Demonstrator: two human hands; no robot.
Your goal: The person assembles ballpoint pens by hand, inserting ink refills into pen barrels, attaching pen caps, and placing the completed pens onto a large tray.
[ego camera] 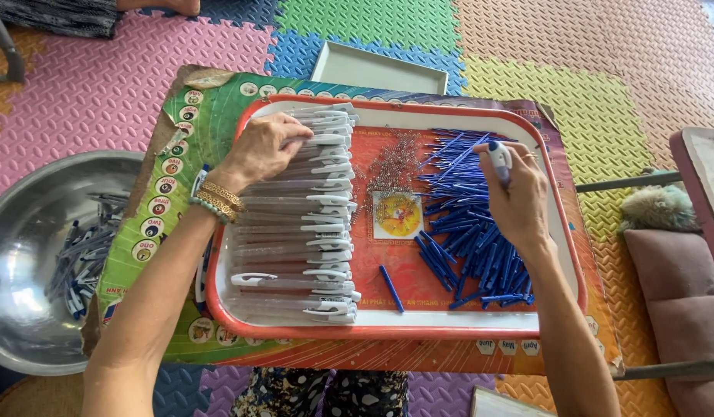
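Left hand [262,148] laid flat, fingers spread loose, on the far end of a row of clear plastic pen barrels with white clips [299,216], long axes running left to right under the fingertips. Right hand [517,197] pinched shut on a white-and-blue pen piece [499,160], upright, directly above the heap of blue plastic pen parts [469,224]. Both inside the red-rimmed white tray [388,330]. Heap nearer the right fingers.

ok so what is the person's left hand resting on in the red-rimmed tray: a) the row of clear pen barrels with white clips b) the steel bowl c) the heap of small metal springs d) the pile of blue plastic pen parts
a: the left hand lies on the top of the row of clear pen barrels with white clips at the left side of the red-rimmed tray, while the right hand is over the blue parts.
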